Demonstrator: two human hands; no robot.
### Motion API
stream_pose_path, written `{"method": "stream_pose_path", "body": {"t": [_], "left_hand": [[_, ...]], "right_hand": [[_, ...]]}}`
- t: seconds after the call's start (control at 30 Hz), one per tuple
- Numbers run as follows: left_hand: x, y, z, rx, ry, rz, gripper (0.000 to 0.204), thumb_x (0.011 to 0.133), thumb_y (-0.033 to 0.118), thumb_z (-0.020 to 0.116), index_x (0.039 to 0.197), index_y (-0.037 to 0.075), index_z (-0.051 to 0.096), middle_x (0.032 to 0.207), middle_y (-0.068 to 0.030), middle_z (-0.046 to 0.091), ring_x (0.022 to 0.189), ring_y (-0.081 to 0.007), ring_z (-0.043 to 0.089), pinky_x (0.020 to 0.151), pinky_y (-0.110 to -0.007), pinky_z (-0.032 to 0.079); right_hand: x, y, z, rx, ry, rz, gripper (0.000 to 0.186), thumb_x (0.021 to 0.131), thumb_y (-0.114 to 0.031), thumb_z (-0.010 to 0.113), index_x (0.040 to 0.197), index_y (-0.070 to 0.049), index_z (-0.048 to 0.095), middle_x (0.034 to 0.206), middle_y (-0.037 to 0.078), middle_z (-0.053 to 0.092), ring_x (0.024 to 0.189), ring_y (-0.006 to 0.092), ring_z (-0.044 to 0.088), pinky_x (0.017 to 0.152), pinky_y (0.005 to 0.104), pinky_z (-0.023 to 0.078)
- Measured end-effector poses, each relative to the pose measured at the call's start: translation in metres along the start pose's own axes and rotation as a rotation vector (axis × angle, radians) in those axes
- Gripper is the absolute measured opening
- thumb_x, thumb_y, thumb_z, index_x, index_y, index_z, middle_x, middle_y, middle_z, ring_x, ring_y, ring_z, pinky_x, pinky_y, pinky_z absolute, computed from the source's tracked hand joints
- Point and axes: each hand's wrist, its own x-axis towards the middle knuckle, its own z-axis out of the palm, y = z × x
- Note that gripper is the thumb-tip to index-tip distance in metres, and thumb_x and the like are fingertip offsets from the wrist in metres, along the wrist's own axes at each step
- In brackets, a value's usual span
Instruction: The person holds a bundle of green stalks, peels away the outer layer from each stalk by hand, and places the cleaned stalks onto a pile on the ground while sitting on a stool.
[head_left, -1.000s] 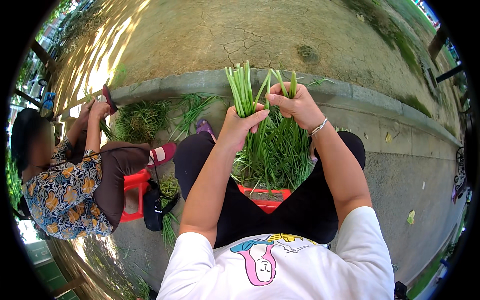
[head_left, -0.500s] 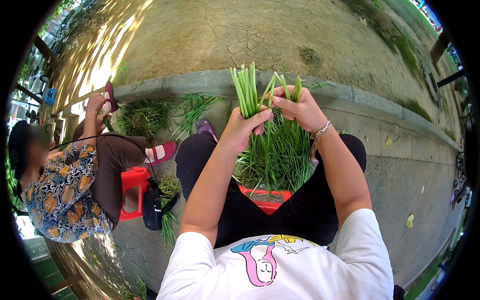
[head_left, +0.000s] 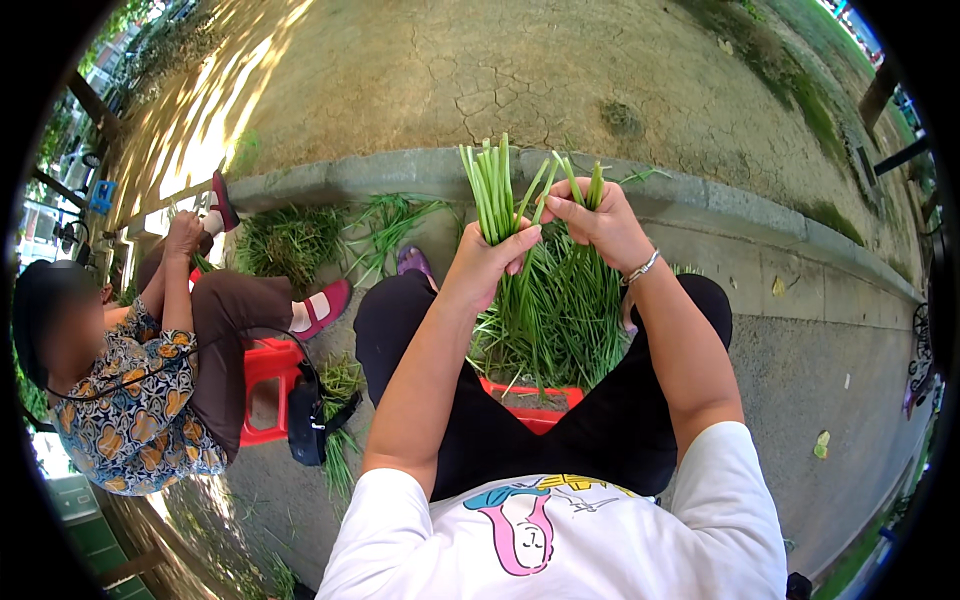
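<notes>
My left hand point(head_left: 488, 262) is closed round an upright bunch of long green vegetable stalks point(head_left: 488, 190), their pale cut ends fanning out above the thumb. My right hand point(head_left: 600, 232), with a silver bracelet at the wrist, grips a smaller bunch of the same stalks point(head_left: 596, 186). Its thumb and index finger meet at a slanting stalk between the two hands. Thin leaves trail below both fists, over a large heap of green stalks point(head_left: 575, 320) on the ground between my knees. The exact kind of vegetable is unclear.
Part of a red plastic stool point(head_left: 535, 418) shows between my thighs. At left another person point(head_left: 130, 390) sits by a red stool point(head_left: 262, 385), with a black bag point(head_left: 306, 430) beside it. More greens point(head_left: 292, 245) lie along the concrete curb point(head_left: 410, 172); cracked soil stretches beyond.
Both my hands keep their bunches and stay nearly in place; the slanting stalk between them has shifted slightly. The other person's hands have moved lower and closer together.
</notes>
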Motion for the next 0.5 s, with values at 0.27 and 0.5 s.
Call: {"method": "stream_pose_path", "body": {"t": [0.27,0.5], "left_hand": [[0.0025,0.0029,-0.0032,0.044,0.053,-0.02,0.013,0.074,0.01,0.069,0.078,0.006,0.057,0.064,0.0023,0.052,0.049,-0.0057,0.042,0.047,-0.021,0.034],[0.0002,0.0095,0.0044,0.106,0.042,-0.019,0.016,0.07,0.008,0.072,0.076,0.007,0.057,0.062,0.0041,0.051,0.05,-0.0045,0.043,0.046,-0.019,0.033]], "right_hand": [[0.0016,-0.0033,-0.0009,0.004,-0.042,-0.014,0.013,0.085,-0.016,0.059,0.087,-0.003,0.06,0.072,0.0,0.059,0.046,0.002,0.036,0.041,0.0179,0.027],[0.0,-0.0034,-0.0044,0.069,-0.047,-0.02,0.014,0.083,-0.018,0.06,0.084,-0.004,0.062,0.072,0.001,0.061,0.047,0.0007,0.037,0.04,0.0169,0.028]]}}
